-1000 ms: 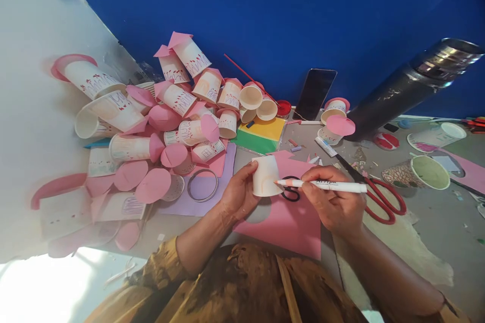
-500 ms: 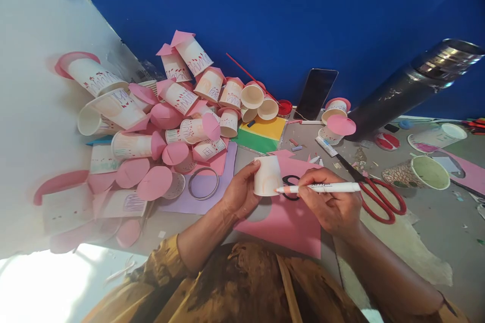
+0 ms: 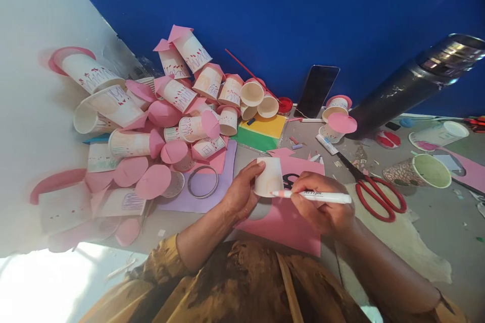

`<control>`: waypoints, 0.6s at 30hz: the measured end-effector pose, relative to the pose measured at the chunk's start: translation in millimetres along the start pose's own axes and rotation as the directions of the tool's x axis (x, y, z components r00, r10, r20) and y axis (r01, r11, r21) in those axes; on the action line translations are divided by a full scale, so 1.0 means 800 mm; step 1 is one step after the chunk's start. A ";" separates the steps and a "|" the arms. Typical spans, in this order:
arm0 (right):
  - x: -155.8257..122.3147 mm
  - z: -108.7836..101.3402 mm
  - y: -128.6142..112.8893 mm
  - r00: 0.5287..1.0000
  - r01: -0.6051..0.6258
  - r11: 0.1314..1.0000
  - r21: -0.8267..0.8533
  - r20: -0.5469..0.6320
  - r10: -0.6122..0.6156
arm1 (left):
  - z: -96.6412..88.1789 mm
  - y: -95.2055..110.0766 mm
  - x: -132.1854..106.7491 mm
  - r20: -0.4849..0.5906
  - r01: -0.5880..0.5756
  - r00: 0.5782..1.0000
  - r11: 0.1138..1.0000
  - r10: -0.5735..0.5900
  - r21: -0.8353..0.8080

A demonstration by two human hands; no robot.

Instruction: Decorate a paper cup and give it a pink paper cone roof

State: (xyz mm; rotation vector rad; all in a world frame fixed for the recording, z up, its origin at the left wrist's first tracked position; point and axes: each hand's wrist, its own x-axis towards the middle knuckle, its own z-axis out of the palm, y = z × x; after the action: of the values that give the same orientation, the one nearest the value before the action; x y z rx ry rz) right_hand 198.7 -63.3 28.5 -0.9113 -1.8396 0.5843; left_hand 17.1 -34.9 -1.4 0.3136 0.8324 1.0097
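Note:
A white paper cup (image 3: 269, 174) with a faint peach drawing is gripped in my left hand (image 3: 242, 192), thumb near its upper left edge. My right hand (image 3: 322, 207) is closed around a white marker (image 3: 329, 197) with a peach tip. That tip touches or nearly touches the cup's side near its lower edge. Beneath both hands lies a pink paper sheet (image 3: 291, 232). Small black-handled scissors (image 3: 290, 180) show partly behind the cup and my right hand. The fingers of my left hand behind the cup are hidden.
Decorated paper cups (image 3: 182, 93) with pink paper tops are piled at the left. A tape ring (image 3: 203, 181) lies on purple paper (image 3: 223, 199). Red-handled scissors (image 3: 379, 197) lie right of my hand. A phone (image 3: 317, 92) and a dark flask (image 3: 401, 93) lean at the blue wall.
The marker tip has moved slightly left along the cup's lower part, and my right hand has shifted left with it. My left hand still holds the cup in nearly the same place.

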 end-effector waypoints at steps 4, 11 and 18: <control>0.005 0.001 -0.001 0.996 0.077 0.997 -0.029 -0.046 -0.078 | 0.002 0.000 -0.002 -0.003 -0.010 1.000 0.999 0.010 0.035; 0.004 0.000 -0.001 0.992 0.123 0.992 -0.039 0.007 -0.123 | 0.001 -0.001 -0.002 0.015 -0.030 0.999 0.998 0.029 0.060; -0.001 -0.005 0.005 0.998 0.047 0.999 0.023 0.031 -0.048 | 0.000 0.001 0.000 -0.004 0.014 1.000 1.000 -0.014 -0.004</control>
State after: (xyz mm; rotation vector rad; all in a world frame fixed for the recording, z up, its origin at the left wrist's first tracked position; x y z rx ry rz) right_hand 203.4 -61.6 27.1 -0.8457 -1.8747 0.5915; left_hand 16.5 -34.8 -1.0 0.3020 0.8351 0.9992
